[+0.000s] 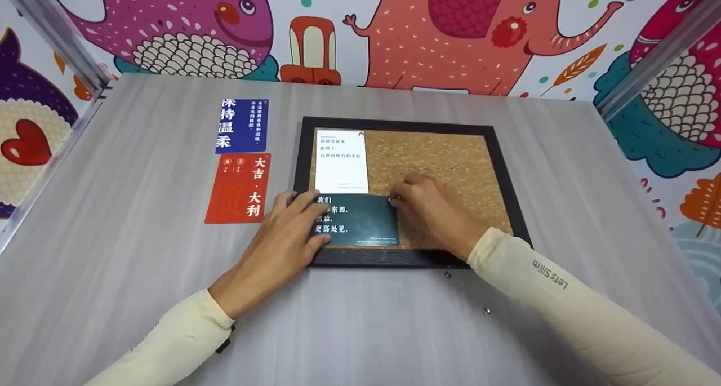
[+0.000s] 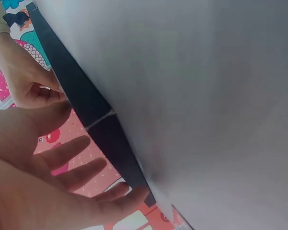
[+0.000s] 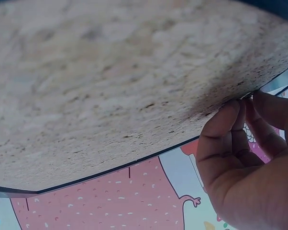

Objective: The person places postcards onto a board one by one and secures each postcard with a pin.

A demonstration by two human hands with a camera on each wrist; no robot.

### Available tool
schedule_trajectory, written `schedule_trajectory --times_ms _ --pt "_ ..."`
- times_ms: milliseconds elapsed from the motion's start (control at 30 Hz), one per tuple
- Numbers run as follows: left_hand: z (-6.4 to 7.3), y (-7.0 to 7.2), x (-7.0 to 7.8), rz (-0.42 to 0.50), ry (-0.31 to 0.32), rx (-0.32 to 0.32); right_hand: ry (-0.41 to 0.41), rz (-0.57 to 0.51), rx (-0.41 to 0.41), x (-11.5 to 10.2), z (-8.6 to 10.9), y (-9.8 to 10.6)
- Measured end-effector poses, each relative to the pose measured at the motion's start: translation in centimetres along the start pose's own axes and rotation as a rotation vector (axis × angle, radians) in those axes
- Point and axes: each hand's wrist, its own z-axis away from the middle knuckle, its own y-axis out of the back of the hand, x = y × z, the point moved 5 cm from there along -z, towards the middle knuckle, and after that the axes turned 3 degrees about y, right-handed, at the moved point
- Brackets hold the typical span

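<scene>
A cork board (image 1: 439,160) in a black frame lies on the table. On its lower left lies a dark green card (image 1: 360,220) with white writing. My left hand (image 1: 287,225) rests its spread fingertips on the left part of this card and the frame's left side. In the left wrist view the left hand (image 2: 72,167) shows relaxed, apart fingers along the frame edge (image 2: 82,91). At the green card's upper right corner, my right hand (image 1: 434,208) pinches a small pin, mostly hidden by the fingertips. The right wrist view shows the right hand (image 3: 251,148) with fingertips at the cork surface.
A white card (image 1: 341,166) lies on the board's upper left, a small pin at its corner. Left of the board are a blue card (image 1: 242,125) and a red card (image 1: 237,189). Two small shiny pins (image 1: 486,311) lie on the table in front of the frame.
</scene>
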Motion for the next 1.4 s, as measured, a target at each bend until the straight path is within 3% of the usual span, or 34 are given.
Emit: schedule_trajectory --times_ms 433,1000,1200,1400 --pt "0.4 1.3 -2.3 0.045 0.130 0.009 0.003 -0.005 0.008 -0.1 0.0 -0.1" --pt "0.0 3.7 -5.4 -0.021 0.244 0.062 0.000 0.008 0.004 0.0 0.0 -0.2" --pt "-0.5 4.8 -7.3 -0.051 0.335 0.002 0.006 0.005 0.023 -0.1 0.1 -0.1" --pt "-2.3 6.2 -9.8 -0.032 0.433 -0.062 -0.018 0.004 -0.011 -0.1 0.0 -0.1"
